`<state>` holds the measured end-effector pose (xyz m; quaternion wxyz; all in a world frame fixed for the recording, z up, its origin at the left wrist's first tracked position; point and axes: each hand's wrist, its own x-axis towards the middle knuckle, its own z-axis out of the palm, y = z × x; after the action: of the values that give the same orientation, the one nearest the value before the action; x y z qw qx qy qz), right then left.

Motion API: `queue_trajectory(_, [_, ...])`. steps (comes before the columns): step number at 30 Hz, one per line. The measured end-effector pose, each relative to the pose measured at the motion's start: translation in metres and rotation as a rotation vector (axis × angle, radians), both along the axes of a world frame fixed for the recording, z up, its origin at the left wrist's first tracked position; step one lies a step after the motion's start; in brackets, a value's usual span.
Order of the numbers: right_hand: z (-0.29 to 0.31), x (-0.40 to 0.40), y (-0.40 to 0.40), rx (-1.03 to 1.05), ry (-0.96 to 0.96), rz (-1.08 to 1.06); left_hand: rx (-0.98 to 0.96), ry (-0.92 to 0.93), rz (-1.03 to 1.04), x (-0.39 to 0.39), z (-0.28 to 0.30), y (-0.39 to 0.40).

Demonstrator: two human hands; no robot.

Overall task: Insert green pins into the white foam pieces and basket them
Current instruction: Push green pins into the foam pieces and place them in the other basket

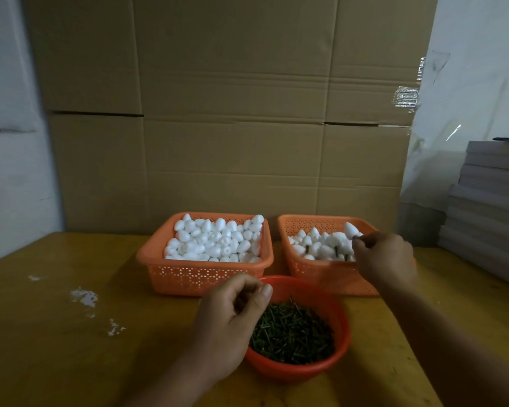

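Note:
The left orange basket (159, 259) is heaped with plain white foam pieces (215, 242). The right orange basket (321, 274) holds foam pieces with green pins in them (321, 245). A red bowl (343, 321) in front is full of green pins (294, 333). My left hand (229, 321) hovers over the bowl's left rim, fingers curled and thumb against forefinger, with something dark, seemingly pins, inside the curl. My right hand (385, 259) is above the right basket and pinches the pin end of a white foam piece (350, 229) just over the pile.
Both baskets and the bowl stand on a yellow wooden table (71, 333) with white foam crumbs (84, 298) at the left. A cardboard wall (232, 113) rises right behind the baskets. Stacked grey boards (488, 207) stand at the right.

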<state>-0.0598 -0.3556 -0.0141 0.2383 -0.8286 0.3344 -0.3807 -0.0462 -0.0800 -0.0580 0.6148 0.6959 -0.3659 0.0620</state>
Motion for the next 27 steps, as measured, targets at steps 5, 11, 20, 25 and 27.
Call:
queue_trajectory(5, [0.003,0.018,-0.02,-0.049,0.197,-0.163,0.015,0.0,-0.007,-0.003,0.0,-0.001])
queue_trajectory(11, [0.006,0.028,-0.028,-0.066,0.397,-0.172,0.049,-0.028,-0.009,-0.005,0.0,0.0])
queue_trajectory(20, [0.009,0.002,-0.011,-0.109,0.242,-0.083,0.065,-0.059,0.077,-0.004,0.0,0.002])
queue_trajectory(25, [0.011,-0.02,0.041,-0.178,-0.004,0.122,0.015,-0.045,0.153,-0.003,0.007,0.003])
queue_trajectory(27, [0.008,-0.029,0.067,-0.196,-0.097,0.245,-0.009,-0.058,0.214,0.001,0.007,0.001])
